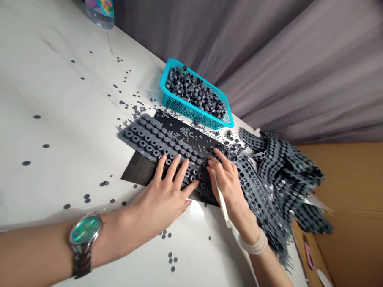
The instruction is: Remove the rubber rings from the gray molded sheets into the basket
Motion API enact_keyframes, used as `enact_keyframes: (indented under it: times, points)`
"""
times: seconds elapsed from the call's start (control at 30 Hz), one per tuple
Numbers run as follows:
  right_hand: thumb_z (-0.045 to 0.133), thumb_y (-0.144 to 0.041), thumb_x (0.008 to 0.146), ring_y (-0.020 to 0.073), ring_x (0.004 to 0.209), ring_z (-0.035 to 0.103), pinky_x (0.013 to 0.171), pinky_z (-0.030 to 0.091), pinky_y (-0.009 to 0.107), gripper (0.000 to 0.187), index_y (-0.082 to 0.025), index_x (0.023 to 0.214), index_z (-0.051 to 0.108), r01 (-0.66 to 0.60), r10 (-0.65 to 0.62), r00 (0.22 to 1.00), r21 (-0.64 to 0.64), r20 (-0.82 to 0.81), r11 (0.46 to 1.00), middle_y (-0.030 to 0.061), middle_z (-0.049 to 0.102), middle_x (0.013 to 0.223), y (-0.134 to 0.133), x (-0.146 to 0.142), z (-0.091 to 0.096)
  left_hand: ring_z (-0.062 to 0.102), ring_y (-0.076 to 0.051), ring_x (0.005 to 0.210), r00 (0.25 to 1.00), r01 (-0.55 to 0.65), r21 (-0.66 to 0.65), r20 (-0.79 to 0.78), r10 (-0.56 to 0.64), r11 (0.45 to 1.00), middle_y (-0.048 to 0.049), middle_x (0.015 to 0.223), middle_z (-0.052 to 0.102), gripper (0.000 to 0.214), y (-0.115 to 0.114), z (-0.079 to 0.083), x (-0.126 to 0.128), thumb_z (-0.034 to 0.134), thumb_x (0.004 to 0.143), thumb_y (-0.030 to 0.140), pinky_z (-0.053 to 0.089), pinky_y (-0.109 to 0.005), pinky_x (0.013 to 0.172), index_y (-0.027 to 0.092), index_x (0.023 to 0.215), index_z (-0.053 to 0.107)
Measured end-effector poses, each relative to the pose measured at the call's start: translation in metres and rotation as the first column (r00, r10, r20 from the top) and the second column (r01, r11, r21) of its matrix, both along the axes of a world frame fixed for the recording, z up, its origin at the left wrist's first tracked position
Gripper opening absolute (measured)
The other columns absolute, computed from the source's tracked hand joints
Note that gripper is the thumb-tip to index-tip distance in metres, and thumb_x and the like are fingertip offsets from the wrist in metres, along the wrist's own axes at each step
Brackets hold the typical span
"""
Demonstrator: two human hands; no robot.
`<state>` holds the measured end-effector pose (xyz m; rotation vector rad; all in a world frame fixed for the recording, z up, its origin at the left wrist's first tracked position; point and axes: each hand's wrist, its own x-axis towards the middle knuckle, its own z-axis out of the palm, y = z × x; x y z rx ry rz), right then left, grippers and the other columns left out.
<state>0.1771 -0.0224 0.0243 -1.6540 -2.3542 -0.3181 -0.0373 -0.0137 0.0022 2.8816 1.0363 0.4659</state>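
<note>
My left hand (pixel 160 195) lies flat on the grey moulded rubber sheet (pixel 153 139), fingers apart, with the sheet on the white marble tabletop (pixel 50 103). My right hand (pixel 228 186) grips a slim white pick (pixel 221 195) closed against the palm. Even, flat pressure best steadies the sheet.

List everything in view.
Table: one, white, underneath
Water bottle: one, clear, far end
Basket: one, teal, far edge
Rings: many, grey, in basket
Rubber sheet: one, grey, under hands
Rubber strips: many, grey, heaped right
Discs: many, grey, on table
Curtain: one, mauve-grey, beyond table
Cardboard: one, tan, far right
Stick: one, white, in right hand
Watch: one, silver-teal, left wrist
Bracelet: one, white, right wrist
Left hand: one, on sheet
Right hand: one, on sheet
</note>
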Motion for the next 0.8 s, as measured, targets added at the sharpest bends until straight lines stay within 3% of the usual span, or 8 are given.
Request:
enact_keyframes:
  times: [0.13, 0.2, 0.33, 0.5, 0.8]
  points:
    - [0.037, -0.023, 0.098, 0.0280, 0.135, 0.042, 0.095, 0.045, 0.049, 0.018, -0.019, 0.104, 0.054, 0.218, -0.205, 0.971, 0.093, -0.126, 0.972, 0.0160, 0.066, 0.114, 0.003, 0.013, 0.002, 0.037, -0.042, 0.134, 1.000, -0.004, 0.001, 0.005, 0.004, 1.000, -0.0162, 0.145, 0.045, 0.049, 0.000, 0.000, 0.000, 0.050, 0.090, 0.050, 0.023, -0.066, 0.107, 0.031, 0.134, 0.054]
    - [0.042, -0.028, 0.097, 0.0285, 0.135, 0.042, 0.096, 0.045, 0.050, 0.018, -0.020, 0.103, 0.057, 0.245, -0.228, 0.959, 0.086, -0.170, 0.966, 0.0151, 0.066, 0.116, 0.001, 0.015, 0.005, 0.037, -0.041, 0.134, 1.000, -0.006, 0.001, 0.010, 0.006, 1.000, -0.0150, 0.146, 0.045, 0.049, 0.000, -0.002, 0.001, 0.050, 0.090, 0.050, 0.022, -0.066, 0.107, 0.032, 0.135, 0.054]
    - [0.048, -0.026, 0.095, 0.0272, 0.137, 0.040, 0.100, 0.044, 0.048, 0.016, -0.022, 0.103, 0.061, 0.131, -0.121, 0.977, 0.046, -0.174, 0.990, 0.0126, 0.063, 0.126, -0.005, 0.005, 0.007, 0.034, -0.042, 0.136, 1.000, -0.010, -0.006, 0.004, 0.011, 1.000, -0.0146, 0.147, 0.044, 0.049, 0.000, -0.003, 0.001, 0.050, 0.089, 0.050, 0.020, -0.066, 0.108, 0.033, 0.136, 0.052]
    - [0.050, -0.020, 0.094, 0.0256, 0.131, 0.048, 0.098, 0.044, 0.046, 0.017, -0.021, 0.107, 0.060, -0.024, 0.027, 0.994, 0.033, -0.106, 0.999, 0.0110, 0.066, 0.121, -0.003, -0.014, 0.006, 0.037, -0.042, 0.135, 1.000, -0.007, -0.008, -0.001, 0.007, 1.000, -0.0169, 0.145, 0.045, 0.047, 0.000, -0.002, 0.001, 0.047, 0.091, 0.049, 0.022, -0.065, 0.107, 0.031, 0.134, 0.054]
    - [0.048, -0.017, 0.095, 0.0261, 0.128, 0.051, 0.091, 0.047, 0.045, 0.017, -0.020, 0.107, 0.059, -0.107, 0.107, 0.994, 0.031, -0.003, 0.994, 0.0133, 0.068, 0.117, 0.005, -0.014, 0.005, 0.036, -0.044, 0.134, 1.000, 0.005, 0.038, 0.001, -0.005, 0.999, -0.0193, 0.146, 0.043, 0.052, 0.001, -0.005, 0.002, 0.053, 0.087, 0.050, 0.017, -0.067, 0.108, 0.029, 0.134, 0.054]
